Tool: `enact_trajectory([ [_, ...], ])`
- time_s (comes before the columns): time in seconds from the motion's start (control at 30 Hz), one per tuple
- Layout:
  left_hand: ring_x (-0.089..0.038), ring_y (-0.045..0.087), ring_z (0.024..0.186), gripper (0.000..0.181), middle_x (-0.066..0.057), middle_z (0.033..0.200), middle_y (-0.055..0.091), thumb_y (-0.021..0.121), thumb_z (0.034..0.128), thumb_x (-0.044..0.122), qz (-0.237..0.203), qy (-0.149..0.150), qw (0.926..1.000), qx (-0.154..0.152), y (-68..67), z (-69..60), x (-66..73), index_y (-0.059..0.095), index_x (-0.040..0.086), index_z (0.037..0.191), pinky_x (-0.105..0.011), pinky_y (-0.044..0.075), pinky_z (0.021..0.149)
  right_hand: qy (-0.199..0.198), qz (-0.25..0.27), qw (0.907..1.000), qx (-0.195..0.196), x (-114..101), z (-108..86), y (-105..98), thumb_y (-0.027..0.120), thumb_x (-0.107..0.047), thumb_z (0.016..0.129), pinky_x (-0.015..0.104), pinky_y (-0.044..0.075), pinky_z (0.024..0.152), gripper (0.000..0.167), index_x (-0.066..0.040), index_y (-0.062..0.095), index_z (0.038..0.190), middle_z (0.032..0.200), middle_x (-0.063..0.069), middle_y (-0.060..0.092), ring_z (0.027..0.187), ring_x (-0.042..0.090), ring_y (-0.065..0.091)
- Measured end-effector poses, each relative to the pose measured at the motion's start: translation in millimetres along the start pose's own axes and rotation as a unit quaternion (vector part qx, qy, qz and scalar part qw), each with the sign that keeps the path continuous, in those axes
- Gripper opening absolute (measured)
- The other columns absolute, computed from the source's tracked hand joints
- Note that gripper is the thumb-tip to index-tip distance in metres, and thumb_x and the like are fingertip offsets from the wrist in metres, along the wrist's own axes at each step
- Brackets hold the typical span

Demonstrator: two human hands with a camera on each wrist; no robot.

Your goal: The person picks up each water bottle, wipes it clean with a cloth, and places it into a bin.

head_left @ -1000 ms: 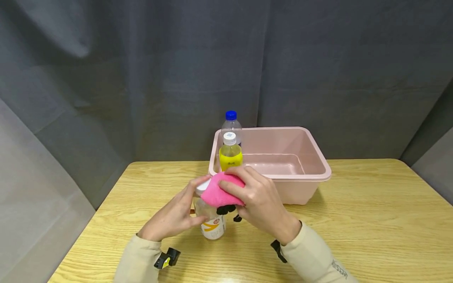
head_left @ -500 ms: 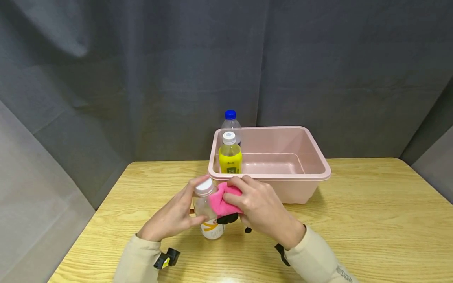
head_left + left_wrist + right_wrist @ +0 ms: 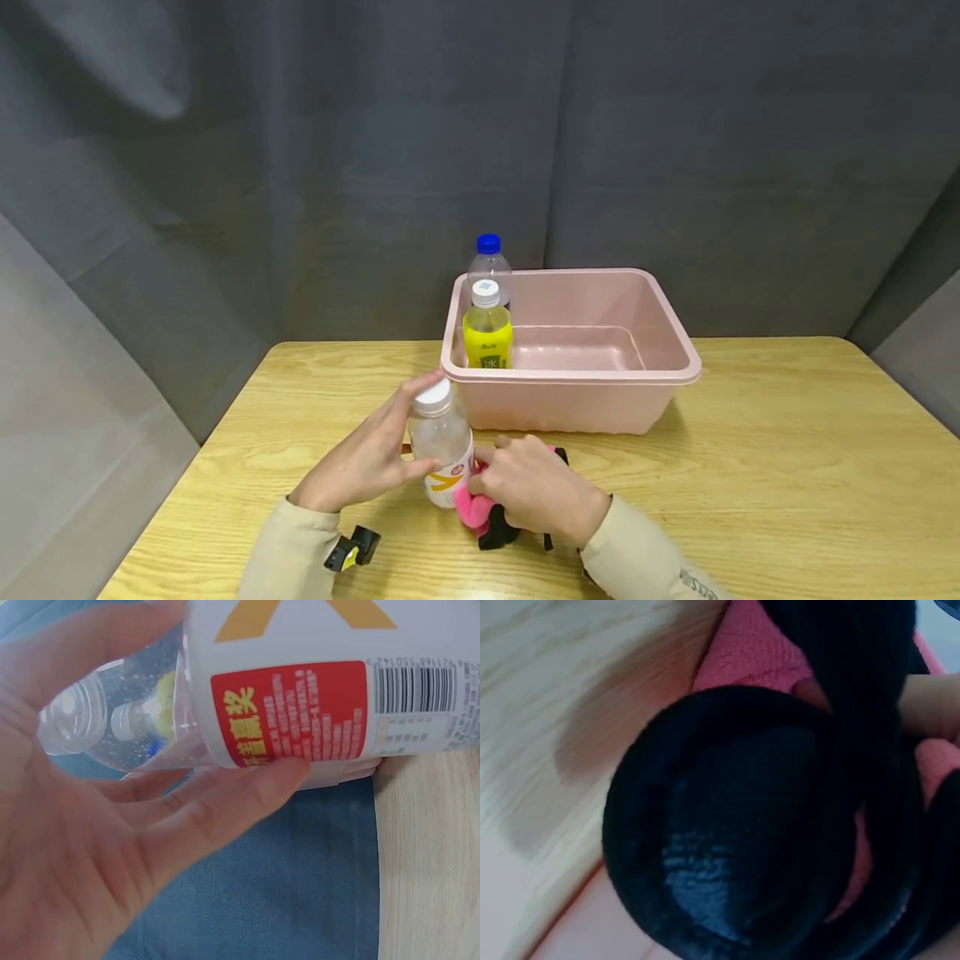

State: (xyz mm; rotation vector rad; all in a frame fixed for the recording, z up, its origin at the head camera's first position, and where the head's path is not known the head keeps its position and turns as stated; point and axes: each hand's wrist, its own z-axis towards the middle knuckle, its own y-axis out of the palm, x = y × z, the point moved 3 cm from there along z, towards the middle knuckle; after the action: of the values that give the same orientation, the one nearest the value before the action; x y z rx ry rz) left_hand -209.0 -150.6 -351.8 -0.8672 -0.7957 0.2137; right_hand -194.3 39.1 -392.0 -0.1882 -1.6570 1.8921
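Observation:
My left hand (image 3: 363, 467) holds a clear plastic bottle (image 3: 441, 433) upright on the table, a finger at its white cap and the thumb across its side. Close up in the left wrist view, that thumb lies on the bottle's white and red label (image 3: 292, 712). Against the bottle's lower right side, my right hand (image 3: 536, 487) grips a bunched pink cloth (image 3: 472, 508) with black edging (image 3: 498, 529). The right wrist view is mostly filled by a curled black part (image 3: 727, 825) of this cloth, with pink fabric (image 3: 757, 652) behind it.
Behind the hands stands a pink plastic tub (image 3: 570, 400) on the wooden table (image 3: 780, 467). At its left end are a yellow-labelled bottle (image 3: 487, 337) with a white cap and a clear bottle (image 3: 489, 267) with a blue cap. Grey curtain (image 3: 405, 167) hangs behind.
My right hand has brought the pink cloth down from the bottle's cap and shoulder to its lower right side. The left hand and bottle have hardly moved.

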Motion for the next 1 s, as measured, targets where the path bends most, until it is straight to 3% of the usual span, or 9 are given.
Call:
enact_trajectory([
  [0.2, -0.036, 0.060, 0.116, 0.095, -0.026, 0.141, 0.049, 0.084, 0.0792, -0.005, -0.005, -0.002, 1.0000, -0.004, -0.3, 1.3, -0.7, 0.024, 0.013, 0.151, -0.040, 0.061, 0.081, 0.005, 0.012, 0.9995, 0.029, 5.6, -1.1, -3.3, 0.085, -0.011, 0.073, 0.025, 0.040, 0.046, 0.027, -0.030, 0.077, 0.090, 0.092, -0.008, 0.066, 0.070, 0.016, 0.058],
  [0.4, -0.035, 0.061, 0.112, 0.095, -0.025, 0.138, 0.052, 0.084, 0.0791, -0.004, -0.001, -0.004, 1.0000, -0.007, 0.7, 1.7, -0.5, 0.024, 0.014, 0.151, -0.038, 0.060, 0.081, 0.030, 0.027, 0.9897, 0.137, 20.7, -3.8, -27.9, 0.082, -0.001, 0.061, 0.025, 0.046, 0.048, 0.036, -0.021, 0.075, 0.090, 0.090, -0.003, 0.066, 0.075, 0.018, 0.059],
  [0.53, -0.035, 0.062, 0.110, 0.095, -0.024, 0.135, 0.053, 0.083, 0.0802, -0.005, -0.019, -0.004, 0.9998, -0.012, 0.5, 2.5, -0.5, 0.023, 0.014, 0.151, -0.030, 0.060, 0.076, 0.060, 0.057, 0.9698, 0.230, 30.5, -2.6, -54.1, 0.077, 0.009, 0.056, 0.028, 0.050, 0.051, 0.043, -0.016, 0.075, 0.091, 0.095, 0.000, 0.068, 0.077, 0.019, 0.060],
  [0.67, -0.033, 0.063, 0.110, 0.094, -0.022, 0.134, 0.054, 0.081, 0.0808, -0.006, -0.024, -0.001, 0.9996, -0.014, 0.4, 3.0, -0.2, 0.023, 0.013, 0.152, -0.032, 0.060, 0.078, 0.086, 0.081, 0.9389, 0.323, 36.2, -0.8, -72.3, 0.076, 0.014, 0.057, 0.035, 0.057, 0.059, 0.047, -0.011, 0.077, 0.097, 0.102, 0.007, 0.070, 0.080, 0.024, 0.063],
  [0.73, -0.031, 0.064, 0.110, 0.094, -0.020, 0.135, 0.054, 0.081, 0.0803, -0.006, -0.018, 0.001, 0.9997, -0.013, 0.1, 2.9, -0.2, 0.024, 0.014, 0.152, -0.035, 0.060, 0.081, 0.091, 0.085, 0.9256, 0.357, 36.9, 0.3, -76.8, 0.074, 0.015, 0.059, 0.039, 0.060, 0.067, 0.047, -0.009, 0.077, 0.099, 0.104, 0.010, 0.070, 0.085, 0.027, 0.065],
  [0.8, -0.030, 0.065, 0.108, 0.094, -0.019, 0.135, 0.055, 0.082, 0.0800, -0.006, -0.012, 0.002, 0.9999, -0.011, -0.1, 2.8, -0.3, 0.024, 0.015, 0.152, -0.037, 0.059, 0.082, 0.091, 0.085, 0.9187, 0.375, 36.4, 1.4, -78.3, 0.071, 0.016, 0.059, 0.041, 0.061, 0.071, 0.049, -0.007, 0.077, 0.102, 0.106, 0.012, 0.070, 0.087, 0.029, 0.065],
  [1.0, -0.029, 0.065, 0.107, 0.094, -0.018, 0.135, 0.055, 0.082, 0.0809, -0.005, -0.014, 0.002, 0.9998, -0.013, -0.8, 2.2, -0.6, 0.024, 0.016, 0.152, -0.035, 0.059, 0.079, 0.083, 0.076, 0.9263, 0.359, 34.2, 2.4, -77.7, 0.071, 0.017, 0.058, 0.038, 0.060, 0.069, 0.049, -0.009, 0.075, 0.099, 0.106, 0.012, 0.069, 0.084, 0.027, 0.063],
])
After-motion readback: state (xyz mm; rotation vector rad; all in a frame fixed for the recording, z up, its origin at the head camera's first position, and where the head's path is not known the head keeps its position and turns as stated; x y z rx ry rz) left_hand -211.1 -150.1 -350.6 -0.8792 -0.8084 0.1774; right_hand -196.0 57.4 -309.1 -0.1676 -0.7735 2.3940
